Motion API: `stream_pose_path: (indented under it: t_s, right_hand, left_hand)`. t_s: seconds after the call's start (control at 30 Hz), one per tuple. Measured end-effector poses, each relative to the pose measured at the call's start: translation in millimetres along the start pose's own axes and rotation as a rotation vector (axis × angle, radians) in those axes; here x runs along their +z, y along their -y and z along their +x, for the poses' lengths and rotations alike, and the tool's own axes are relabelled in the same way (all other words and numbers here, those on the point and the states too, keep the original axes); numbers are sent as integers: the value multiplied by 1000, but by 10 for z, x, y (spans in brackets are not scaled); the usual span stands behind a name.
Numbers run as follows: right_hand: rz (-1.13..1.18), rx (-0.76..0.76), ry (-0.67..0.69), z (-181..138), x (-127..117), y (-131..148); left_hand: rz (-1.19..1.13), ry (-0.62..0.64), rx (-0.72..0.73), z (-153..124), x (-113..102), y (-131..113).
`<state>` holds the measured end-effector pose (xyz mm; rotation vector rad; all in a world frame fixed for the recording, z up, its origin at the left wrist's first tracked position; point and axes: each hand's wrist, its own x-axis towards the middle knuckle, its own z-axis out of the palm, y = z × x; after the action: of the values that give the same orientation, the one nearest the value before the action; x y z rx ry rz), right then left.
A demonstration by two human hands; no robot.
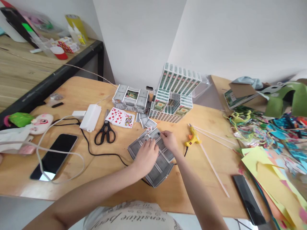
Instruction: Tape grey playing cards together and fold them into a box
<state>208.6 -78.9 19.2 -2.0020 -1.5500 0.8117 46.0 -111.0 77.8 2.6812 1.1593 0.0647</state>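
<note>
Nearest of all is the person's printed shirt, just before the bench; beyond it, on the bench, lies the grey card panel, with both hands upon it. Left hand rests over the panel with bent fingers; whether its grip closes on something, I cannot tell. Right hand has its grip pinched, as it appears to me, on the panel's upper right edge.

What could go wrong? If the two hands push unevenly, the joined cards may bend or come apart at a seam. A black cord reaches the panel from its left and goes out of sight there; should it catch under the panel, the piece could tilt or slip. Glue gun lies right of the panel, near the right forearm; if it is hot, a careless elbow might be burned. Beyond the panel stand the stacked card boxes, which a sudden push could topple.
</note>
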Motion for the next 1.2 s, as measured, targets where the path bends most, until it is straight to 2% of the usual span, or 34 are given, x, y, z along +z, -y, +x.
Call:
stream_pose_path:
  t_s: [0.17,0.37,0.93,1.07,1.2]
  right_hand:
    - [-454,-1,29,6,57,125]
    - [-624,-84,94,119,61,98]
    - [-597,-130,86,257,71,-8]
    - [-581,-136,92,226,-5,28]
    - [-490,-218,133,112,-157,34]
  left_hand:
    - [-47,171,-67,-111,196,-106]
    - [-43,290,-122,-69,248,-87]
    - [-27,300,-124,-62,310,-72]
    - [-37,310,-126,-49,293,-75]
    - [-40,317,-131,-44,263,-79]
